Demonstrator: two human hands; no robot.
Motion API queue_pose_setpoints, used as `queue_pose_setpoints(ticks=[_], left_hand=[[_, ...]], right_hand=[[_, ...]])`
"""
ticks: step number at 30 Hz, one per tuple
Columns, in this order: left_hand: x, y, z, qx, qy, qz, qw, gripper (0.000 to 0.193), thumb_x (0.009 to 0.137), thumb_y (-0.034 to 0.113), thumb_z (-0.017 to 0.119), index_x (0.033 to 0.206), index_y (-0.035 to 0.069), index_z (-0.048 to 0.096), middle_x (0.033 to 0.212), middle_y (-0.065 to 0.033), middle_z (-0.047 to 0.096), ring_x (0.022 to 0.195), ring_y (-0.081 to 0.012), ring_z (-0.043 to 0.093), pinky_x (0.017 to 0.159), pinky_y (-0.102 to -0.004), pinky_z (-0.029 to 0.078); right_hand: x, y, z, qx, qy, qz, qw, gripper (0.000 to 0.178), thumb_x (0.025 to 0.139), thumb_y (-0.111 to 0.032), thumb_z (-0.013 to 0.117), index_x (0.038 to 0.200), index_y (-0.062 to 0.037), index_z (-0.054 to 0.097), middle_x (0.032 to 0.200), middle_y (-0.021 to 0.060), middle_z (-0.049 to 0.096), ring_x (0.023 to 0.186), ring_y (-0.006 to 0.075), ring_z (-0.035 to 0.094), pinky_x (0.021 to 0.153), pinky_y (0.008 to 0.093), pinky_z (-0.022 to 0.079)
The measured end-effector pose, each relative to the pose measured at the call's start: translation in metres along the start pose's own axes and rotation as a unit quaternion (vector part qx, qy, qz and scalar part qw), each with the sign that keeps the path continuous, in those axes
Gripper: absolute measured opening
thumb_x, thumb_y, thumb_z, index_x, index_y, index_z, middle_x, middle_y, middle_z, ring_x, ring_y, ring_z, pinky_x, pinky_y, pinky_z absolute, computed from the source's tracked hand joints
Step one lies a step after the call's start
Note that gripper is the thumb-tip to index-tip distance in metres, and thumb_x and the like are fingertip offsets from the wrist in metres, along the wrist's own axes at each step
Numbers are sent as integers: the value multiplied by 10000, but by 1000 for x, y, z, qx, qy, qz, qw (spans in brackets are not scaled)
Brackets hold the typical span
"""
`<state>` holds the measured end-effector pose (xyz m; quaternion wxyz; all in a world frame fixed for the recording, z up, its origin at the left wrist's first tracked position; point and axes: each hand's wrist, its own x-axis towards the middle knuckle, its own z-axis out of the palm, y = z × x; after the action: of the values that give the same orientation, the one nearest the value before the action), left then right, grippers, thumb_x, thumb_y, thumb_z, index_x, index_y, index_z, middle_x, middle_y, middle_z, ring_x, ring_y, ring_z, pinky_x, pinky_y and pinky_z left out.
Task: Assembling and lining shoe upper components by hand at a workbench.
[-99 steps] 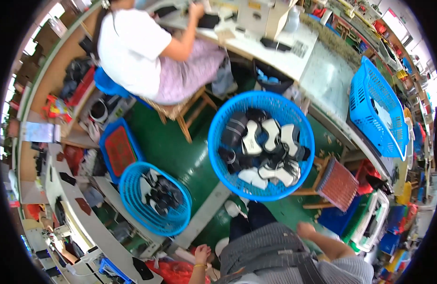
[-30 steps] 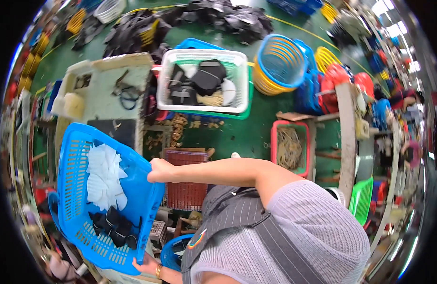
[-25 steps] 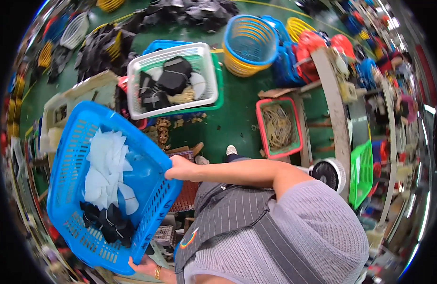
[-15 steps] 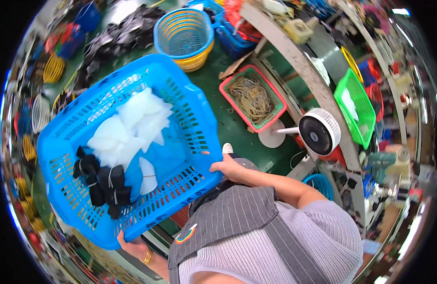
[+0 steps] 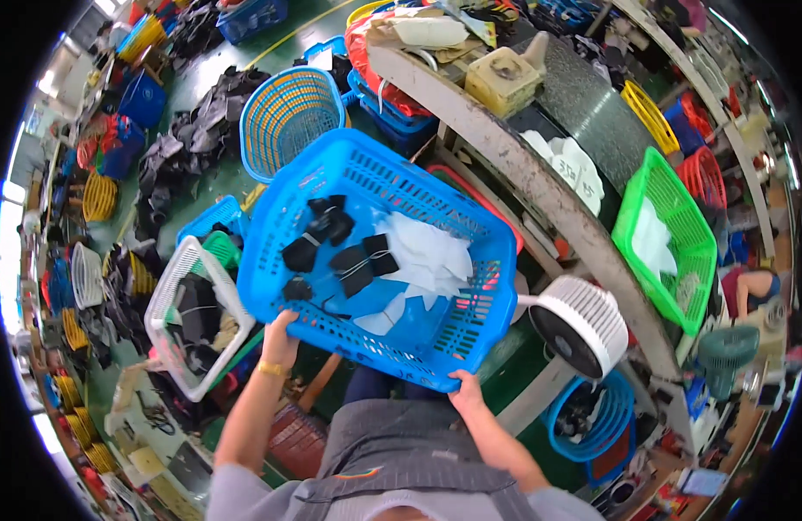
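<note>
Both my hands carry a large blue plastic basket (image 5: 418, 165) with slotted walls in front of my body. My left hand (image 5: 280, 340) is closed on its near rim at the left, and my right hand (image 5: 467, 392) grips the near right corner. Inside lie white sheet pieces (image 5: 427, 256) in a loose pile and a separate white piece (image 5: 381, 316) closer to me. Black cloth bundles (image 5: 353, 269), tied with thin pale string, sit to the left of the white pile.
A white fan (image 5: 583, 321) stands right of the basket, beside a worn bench edge (image 5: 505, 139). On the bench is a green basket (image 5: 679, 286). At left are a white basket (image 5: 192, 382) and black cloth heaps (image 5: 184, 152); a round blue basket (image 5: 583, 451) sits low at right.
My body and view have turned. The basket has swung from the left to the middle in front of me, still held in both hands, and now covers most of the red-rimmed bin.
</note>
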<state>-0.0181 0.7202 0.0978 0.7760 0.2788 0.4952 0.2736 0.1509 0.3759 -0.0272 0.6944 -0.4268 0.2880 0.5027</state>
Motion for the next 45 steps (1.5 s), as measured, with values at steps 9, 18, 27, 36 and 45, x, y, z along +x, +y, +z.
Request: queue_pose_setpoints(ticks=[9, 18, 27, 36, 45], left_hand=[[281, -177, 75, 9, -69, -127, 989, 190, 742, 43, 588, 927, 19, 556, 843, -84, 535, 783, -241, 550, 771, -466, 513], [420, -318, 76, 92, -45, -165, 981, 300, 683, 196, 652, 887, -18, 602, 792, -120, 607, 711, -248, 607, 699, -420, 525], [412, -313, 57, 171, -94, -169, 966, 333, 799, 212, 583, 1074, 28, 545, 866, -70, 582, 766, -195, 604, 645, -340, 528], [194, -245, -36, 64, -118, -235, 963, 270, 882, 174, 484, 626, 111, 420, 559, 40, 409, 499, -70, 389, 440, -248, 284], [75, -63, -98, 200, 55, -139, 968, 275, 832, 211, 571, 1039, 34, 608, 921, -86, 668, 791, -170, 645, 712, -313, 509]], right_hand=[[204, -30, -75, 71, 140, -127, 979, 617, 607, 25, 514, 1217, -57, 476, 1198, 146, 518, 1115, 339, 505, 944, 443, 435], [338, -63, -166, 53, 225, -139, 963, 465, 611, -4, 568, 1073, -50, 546, 1059, 77, 590, 895, 252, 586, 760, 350, 499], [366, -62, -152, -73, 334, -74, 937, 549, 723, -262, 692, 1193, -50, 505, 1193, 95, 552, 1057, 274, 546, 848, 396, 475], [293, -66, -35, -471, 342, -125, 804, 288, 842, -284, 615, 764, -74, 433, 583, 28, 431, 379, 120, 361, 326, 294, 227], [279, 0, 181, -676, 121, 47, 726, 286, 851, -318, 616, 938, -66, 515, 748, 34, 521, 607, 155, 535, 470, 274, 436]])
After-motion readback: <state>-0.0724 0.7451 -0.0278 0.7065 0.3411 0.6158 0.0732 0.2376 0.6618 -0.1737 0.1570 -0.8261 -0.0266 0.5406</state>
